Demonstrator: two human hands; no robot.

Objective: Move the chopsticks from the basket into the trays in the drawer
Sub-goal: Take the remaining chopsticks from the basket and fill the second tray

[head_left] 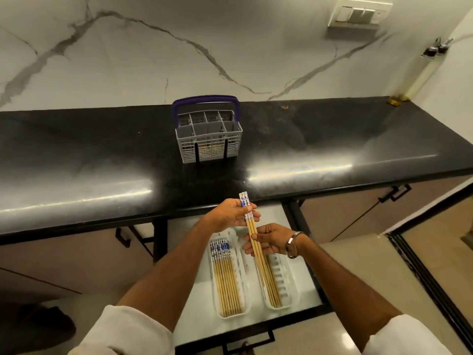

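Both hands hold a small bundle of bamboo chopsticks (252, 229) with blue-and-white patterned tops above the open drawer (258, 326). My left hand (230, 215) grips the patterned top end. My right hand (270, 242) pinches the bundle lower down, a metal bracelet on its wrist. Under the hands lie two white trays: the left tray (244, 267) holds several chopsticks side by side, the right tray (288, 280) holds several along its left side. The grey basket (208, 139) with a purple handle stands on the black counter (102, 160), no chopsticks showing above its rim.
The counter's front edge runs just behind my hands. Cabinet doors with black handles (395, 192) flank the drawer. A switch plate (359, 14) is on the marble wall, and an oil dispenser (419, 73) stands in the far right corner.
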